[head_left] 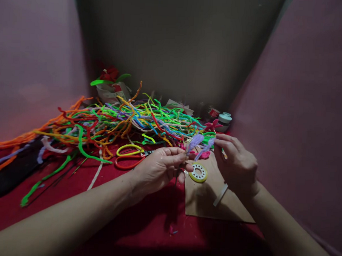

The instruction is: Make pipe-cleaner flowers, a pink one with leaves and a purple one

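My left hand (163,165) is closed in a pinch on the base of a lavender pipe-cleaner flower (195,142), whose fuzzy loops point up and right. A thin dark stem shows below the fingers. At the right, my right hand (237,161) has its thumb and fingertips closed on the tip of a lavender loop (206,149). Beneath the hands, a roll of clear yellowish tape (198,172) rests on a brown board (204,205). Behind the flower is some pink pipe cleaner (204,155), partly hidden.
A large tangled heap of coloured pipe cleaners (137,119) spreads across the red cloth (143,232). Scissors (130,156) with yellow and red handles lie left of my left hand. A pale strip (220,195) is on the board. A lidded jar (224,121) stands at the back right.
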A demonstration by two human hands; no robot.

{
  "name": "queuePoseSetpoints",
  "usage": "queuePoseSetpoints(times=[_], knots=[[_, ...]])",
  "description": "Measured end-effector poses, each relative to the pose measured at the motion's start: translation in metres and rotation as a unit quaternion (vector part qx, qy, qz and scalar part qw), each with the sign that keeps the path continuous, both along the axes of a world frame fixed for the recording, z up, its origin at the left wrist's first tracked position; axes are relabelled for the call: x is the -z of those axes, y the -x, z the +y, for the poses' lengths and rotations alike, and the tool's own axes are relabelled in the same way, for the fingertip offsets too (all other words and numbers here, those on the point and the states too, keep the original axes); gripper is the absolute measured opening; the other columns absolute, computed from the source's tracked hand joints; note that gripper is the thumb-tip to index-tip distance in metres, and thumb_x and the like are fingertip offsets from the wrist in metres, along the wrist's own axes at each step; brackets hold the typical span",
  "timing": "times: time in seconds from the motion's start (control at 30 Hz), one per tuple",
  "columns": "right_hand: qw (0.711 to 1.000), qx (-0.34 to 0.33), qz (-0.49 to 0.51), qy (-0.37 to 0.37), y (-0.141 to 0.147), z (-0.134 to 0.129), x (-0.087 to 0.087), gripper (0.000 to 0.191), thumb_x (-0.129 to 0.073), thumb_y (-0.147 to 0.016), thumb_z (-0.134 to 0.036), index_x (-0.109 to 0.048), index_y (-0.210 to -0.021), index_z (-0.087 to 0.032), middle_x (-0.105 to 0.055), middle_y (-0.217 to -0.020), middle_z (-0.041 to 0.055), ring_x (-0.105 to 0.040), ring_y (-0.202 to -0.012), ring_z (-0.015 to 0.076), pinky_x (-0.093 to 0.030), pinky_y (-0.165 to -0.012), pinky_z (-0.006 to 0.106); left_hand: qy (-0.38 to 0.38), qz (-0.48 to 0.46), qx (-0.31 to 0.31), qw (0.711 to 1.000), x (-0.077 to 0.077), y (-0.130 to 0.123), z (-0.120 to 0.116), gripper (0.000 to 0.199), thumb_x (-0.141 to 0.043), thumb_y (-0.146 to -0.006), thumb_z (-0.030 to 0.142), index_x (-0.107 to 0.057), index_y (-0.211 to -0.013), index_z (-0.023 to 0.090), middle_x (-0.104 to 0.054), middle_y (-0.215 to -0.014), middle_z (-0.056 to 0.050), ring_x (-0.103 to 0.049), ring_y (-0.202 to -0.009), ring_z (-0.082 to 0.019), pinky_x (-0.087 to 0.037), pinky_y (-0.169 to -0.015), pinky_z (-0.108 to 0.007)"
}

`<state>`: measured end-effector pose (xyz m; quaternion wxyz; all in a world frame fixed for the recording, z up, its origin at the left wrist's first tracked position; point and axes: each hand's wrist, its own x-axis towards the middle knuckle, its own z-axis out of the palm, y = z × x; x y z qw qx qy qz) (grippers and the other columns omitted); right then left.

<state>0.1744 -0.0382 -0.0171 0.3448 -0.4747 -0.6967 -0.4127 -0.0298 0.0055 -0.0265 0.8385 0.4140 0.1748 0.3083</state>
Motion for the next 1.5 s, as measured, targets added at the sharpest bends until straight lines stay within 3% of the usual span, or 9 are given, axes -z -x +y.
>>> queuePoseSetpoints(times=[0.23, 0.4, 0.63, 0.9, 1.1, 1.23, 1.33, 1.43, 1.5], knots=[[0.996, -0.073, 0.049, 0.002, 0.025, -0.009, 0.009, 0.018, -0.060, -0.082, -0.010, -0.061, -0.099, -0.017, -0.068, -0.107, 0.0129, -0.066, -0.098, 0.0190, -0.055, -0.084, 0.031, -0.058, -0.011, 0.061, 0.996, 0.000, 0.002, -0.004, 0.013, -0.061, -0.083, 0.023, -0.064, -0.080, 0.011, -0.062, -0.060, -0.002, -0.055, -0.045, -0.008, -0.043, -0.041, -0.017], [0.995, -0.074, 0.066, -0.006, 0.030, -0.010, 0.013, 0.015, -0.059, -0.082, -0.009, -0.061, -0.095, -0.017, -0.070, -0.099, 0.0120, -0.067, -0.092, 0.0197, -0.055, -0.079, 0.033, -0.074, -0.006, 0.021, 0.997, -0.001, 0.001, -0.005, 0.012, -0.065, -0.081, 0.021, -0.065, -0.075, 0.010, -0.068, -0.075, -0.004, -0.048, -0.043, -0.001, -0.037, -0.044, -0.014], [0.998, -0.061, 0.030, 0.010, 0.031, -0.008, 0.018, 0.011, -0.063, -0.080, -0.011, -0.065, -0.090, -0.015, -0.072, -0.085, 0.0100, -0.067, -0.072, 0.0183, -0.052, -0.063, 0.029, -0.055, 0.000, 0.008, 0.998, 0.000, -0.001, -0.001, 0.014, -0.068, -0.078, 0.020, -0.062, -0.070, 0.010, -0.060, -0.065, -0.001, -0.040, -0.045, 0.000, -0.027, -0.043, -0.012], [0.991, -0.105, 0.078, -0.003, 0.036, -0.011, 0.020, 0.011, -0.063, -0.080, -0.008, -0.065, -0.089, -0.013, -0.073, -0.083, 0.0089, -0.068, -0.075, 0.0179, -0.054, -0.070, 0.030, -0.079, -0.008, 0.035, 0.996, 0.002, 0.001, -0.004, 0.015, -0.063, -0.082, 0.020, -0.059, -0.072, 0.010, -0.059, -0.066, 0.000, -0.040, -0.043, 0.000, -0.027, -0.044, -0.013], [0.984, -0.107, 0.138, 0.023, 0.041, -0.010, 0.020, 0.014, -0.059, -0.082, -0.010, -0.067, -0.092, -0.015, -0.072, -0.085, 0.0088, -0.068, -0.076, 0.0183, -0.056, -0.071, 0.032, -0.075, -0.006, 0.015, 0.997, -0.001, 0.001, -0.001, 0.014, -0.065, -0.080, 0.020, -0.059, -0.072, 0.010, -0.058, -0.065, 0.000, -0.041, -0.043, 0.000, -0.027, -0.043, -0.013], [0.977, -0.088, 0.179, 0.081, 0.032, -0.017, 0.022, 0.029, -0.059, -0.083, -0.013, -0.062, -0.112, -0.015, -0.067, -0.099, 0.0112, -0.067, -0.087, 0.0198, -0.058, -0.073, 0.033, -0.066, -0.008, -0.002, 0.998, -0.006, 0.004, 0.003, 0.015, -0.068, -0.076, 0.020, -0.059, -0.070, 0.010, -0.059, -0.065, -0.002, -0.037, -0.042, 0.001, -0.024, -0.041, -0.012], [0.974, -0.060, 0.199, 0.095, 0.012, -0.032, 0.027, 0.027, -0.056, -0.085, -0.013, -0.063, -0.110, -0.017, -0.065, -0.102, 0.0103, -0.066, -0.092, 0.0200, -0.056, -0.079, 0.035, -0.063, -0.012, -0.004, 0.998, -0.009, 0.008, 0.008, 0.014, -0.069, -0.074, 0.018, -0.059, -0.070, 0.009, -0.059, -0.063, -0.002, -0.034, -0.040, 0.002, -0.021, -0.039, -0.012], [0.978, 0.025, 0.183, 0.100, -0.015, -0.051, 0.036, 0.021, -0.056, -0.085, -0.020, -0.065, -0.103, -0.017, -0.065, -0.102, 0.0100, -0.065, -0.089, 0.0212, -0.055, -0.079, 0.037, -0.061, -0.023, 0.005, 0.998, -0.010, 0.011, 0.012, 0.015, -0.070, -0.073, 0.018, -0.059, -0.071, 0.008, -0.057, -0.061, -0.001, -0.032, -0.039, 0.001, -0.017, -0.038, -0.012], [0.974, 0.109, 0.153, 0.125, -0.034, -0.064, 0.045, 0.026, -0.052, -0.088, -0.031, -0.065, -0.105, -0.016, -0.064, -0.101, 0.0118, -0.063, -0.088, 0.0249, -0.054, -0.074, 0.040, -0.067, -0.032, 0.009, 0.997, -0.009, 0.012, 0.014, 0.015, -0.069, -0.074, 0.019, -0.058, -0.073, 0.009, -0.056, -0.061, -0.001, -0.032, -0.039, 0.001, -0.016, -0.039, -0.012]])
